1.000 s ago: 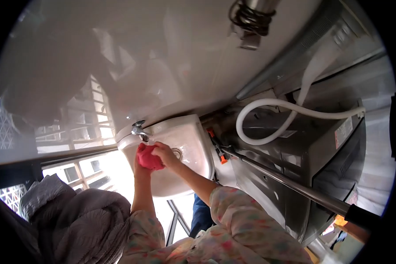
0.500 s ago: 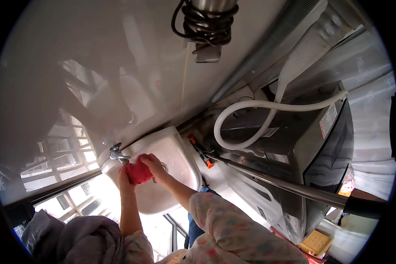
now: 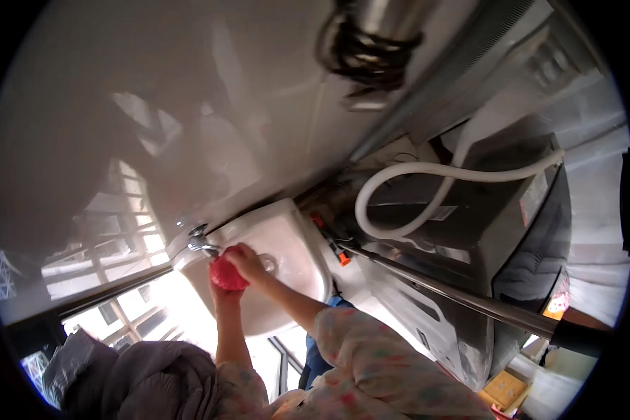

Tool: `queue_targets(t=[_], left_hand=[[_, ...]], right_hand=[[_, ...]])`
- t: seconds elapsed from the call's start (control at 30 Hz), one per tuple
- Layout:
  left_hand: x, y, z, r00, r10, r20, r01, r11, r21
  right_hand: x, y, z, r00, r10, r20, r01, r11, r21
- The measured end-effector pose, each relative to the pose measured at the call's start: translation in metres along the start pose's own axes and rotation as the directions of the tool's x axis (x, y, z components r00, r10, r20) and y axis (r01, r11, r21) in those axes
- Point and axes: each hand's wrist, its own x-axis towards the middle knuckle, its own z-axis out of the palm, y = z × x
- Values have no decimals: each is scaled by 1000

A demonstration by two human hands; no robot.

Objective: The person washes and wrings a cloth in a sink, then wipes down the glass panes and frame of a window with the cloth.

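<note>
Over the white washbasin (image 3: 302, 241), a bunched red cloth (image 3: 229, 277) is held between both hands, close below the chrome tap (image 3: 201, 242). My left hand (image 3: 219, 288) is closed around its lower left side. From above and the right, my right hand (image 3: 244, 260) presses its curled fingers on the cloth. Part of the cloth is hidden by the fingers. The basin's round drain (image 3: 267, 263) shows just right of my right hand.
Right of the basin stands a dark washing machine (image 3: 462, 217) with a looped white hose (image 3: 399, 168). A metal pole (image 3: 462, 294) crosses in front of it. Grey fabric (image 3: 140, 378) hangs at lower left. A coiled black cable (image 3: 371, 52) wraps a cylinder above.
The view has shifted, so the basin and machine appear farther right. Between my hands the red cloth is now more tightly bunched into a rounder shape.
</note>
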Motion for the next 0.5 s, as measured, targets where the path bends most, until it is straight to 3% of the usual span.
queue_targets(t=[0.03,0.07,0.1,0.13,0.17,0.2,0.23,0.27,0.3,0.33,0.37,0.4,0.43,0.5], left_hand=[[3,1,0,999,18,47,-19,1000,7],[6,3,1,995,37,93,-38,999,12],[10,2,1,986,110,128,-127,983,135],[26,5,-16,986,119,121,-132,986,106],[42,9,-33,985,128,114,-137,988,76],[72,17,-66,995,70,74,-62,992,-107],[69,17,-63,996,83,15,-80,986,-144],[67,17,-61,994,96,-44,-102,979,-178],[28,7,-13,972,195,-128,-204,977,-56],[3,-1,16,933,299,-198,-290,954,75],[21,4,-11,971,236,33,-222,948,-228],[39,9,-39,952,158,261,-22,889,-457],[58,12,-66,926,284,248,-222,943,-250],[44,6,-52,892,429,145,-427,903,-49]], right_hand=[[1,1,-4,998,-47,44,44,997,63],[-5,-16,-5,1000,17,24,-19,998,60],[-3,-16,-7,995,-90,33,87,994,73],[-7,-40,-15,990,-78,114,98,979,-181],[-8,-41,-19,925,-364,110,372,807,-459],[-10,-47,-17,855,-497,148,485,665,-569],[-15,-61,-13,765,-618,182,557,493,-668],[-19,-74,-8,759,-627,175,564,500,-657],[-31,-98,-1,756,-633,168,568,506,-649],[-46,-122,2,765,-571,299,596,452,-663],[-49,-125,4,687,-654,316,648,356,-674],[-52,-127,8,600,-725,337,689,255,-678],[-55,-131,12,615,-686,390,669,192,-718],[-63,-137,20,646,-594,479,625,52,-779]])
